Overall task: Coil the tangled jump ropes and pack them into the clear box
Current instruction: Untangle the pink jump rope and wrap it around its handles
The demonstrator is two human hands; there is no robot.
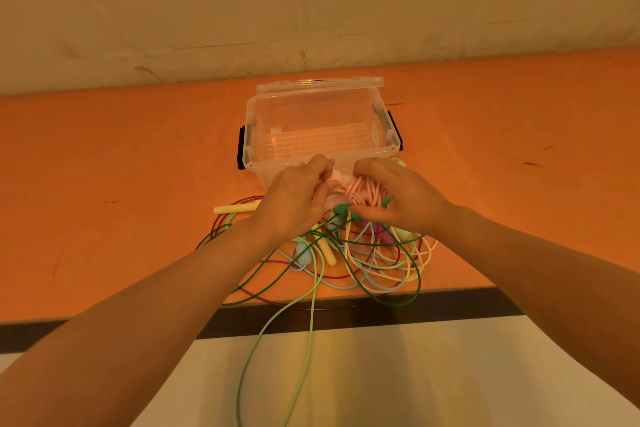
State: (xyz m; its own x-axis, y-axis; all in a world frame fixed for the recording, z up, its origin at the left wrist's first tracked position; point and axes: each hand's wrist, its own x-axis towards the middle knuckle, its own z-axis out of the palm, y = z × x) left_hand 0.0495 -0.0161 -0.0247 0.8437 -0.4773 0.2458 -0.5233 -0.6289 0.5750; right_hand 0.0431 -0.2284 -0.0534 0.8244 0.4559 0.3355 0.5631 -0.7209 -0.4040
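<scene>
2 light-green rope strands (277, 340) hang off the near table (104, 184) edge. Behind them, tangled jump ropes (363, 260) in green, dark red, cream and blue lie piled on the orange top, yellow handle (235, 209) at left. Above the pile, left hand (294, 198) and right hand (398, 198) both curl around a pink coiled rope (363, 192), just in front of the clear box (318, 128), lid open.

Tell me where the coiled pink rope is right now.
In the head view the coiled pink rope sits at centre, held between the left hand and right hand, just in front of the clear box.
</scene>
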